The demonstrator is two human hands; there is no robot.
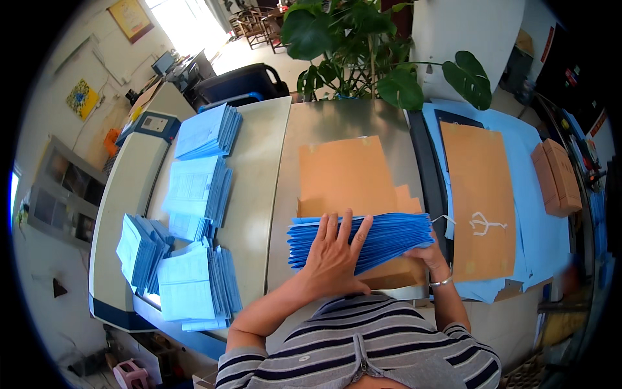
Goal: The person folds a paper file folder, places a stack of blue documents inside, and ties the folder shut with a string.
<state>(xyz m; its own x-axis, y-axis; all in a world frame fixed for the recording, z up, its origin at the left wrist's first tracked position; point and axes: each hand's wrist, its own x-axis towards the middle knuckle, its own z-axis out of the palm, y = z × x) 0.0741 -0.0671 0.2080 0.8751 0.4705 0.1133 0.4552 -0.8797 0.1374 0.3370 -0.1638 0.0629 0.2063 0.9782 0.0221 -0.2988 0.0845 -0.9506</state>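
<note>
A thick stack of blue paper folders [382, 236] stands on edge in front of me, its many layered edges facing up. My left hand [337, 256] lies across the stack with its fingers spread, pressing on its left part. At the right end my right hand [426, 251] grips the stack, its fingers partly hidden beneath it. Under and behind the stack is an unfolded brown cardboard file box [343, 170], its far flap flat on the table. Part of the box's near side shows below the folders. A bit of white string [444, 218] shows by the stack's right end.
Several stacks of blue folders [194, 188] sit on the left-hand table. To the right, a flat brown cardboard piece [481, 181] with white string lies on blue sheets [541, 240], near brown file boxes [556, 176]. A leafy plant [369, 45] overhangs the far edge.
</note>
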